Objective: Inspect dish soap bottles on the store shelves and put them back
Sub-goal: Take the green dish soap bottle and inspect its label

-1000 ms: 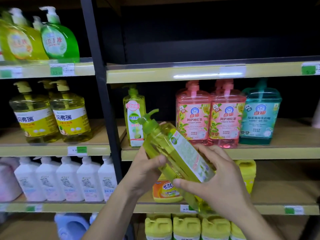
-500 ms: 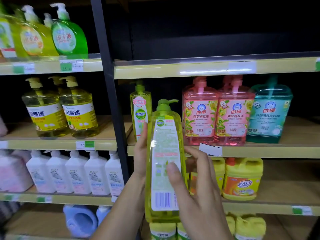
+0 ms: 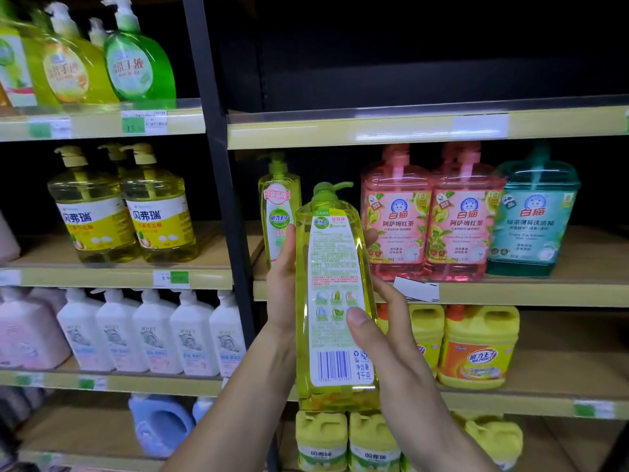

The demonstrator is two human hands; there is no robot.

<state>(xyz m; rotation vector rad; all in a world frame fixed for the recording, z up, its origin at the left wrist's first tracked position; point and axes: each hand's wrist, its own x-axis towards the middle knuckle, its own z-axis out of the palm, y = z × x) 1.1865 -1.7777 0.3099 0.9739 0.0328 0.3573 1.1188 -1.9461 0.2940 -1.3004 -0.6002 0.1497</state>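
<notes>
A tall yellow-green dish soap bottle (image 3: 335,301) with a green pump stands upright in front of me, its white back label and barcode facing me. My left hand (image 3: 282,287) grips its left side. My right hand (image 3: 391,338) grips the right side, thumb pressed on the label. A matching slim bottle (image 3: 277,206) stands on the middle shelf (image 3: 510,291) just behind, beside a gap on that shelf.
Two pink pump bottles (image 3: 432,216) and a teal one (image 3: 531,216) stand right of the gap. Yellow bottles (image 3: 126,206) sit on the left bay. A black upright post (image 3: 221,185) divides the bays. White bottles (image 3: 153,332) and yellow jugs (image 3: 476,345) fill lower shelves.
The bottle went from tilted with its pump to the upper left to upright with the back label facing me. Both hands stayed on it and the view came closer.
</notes>
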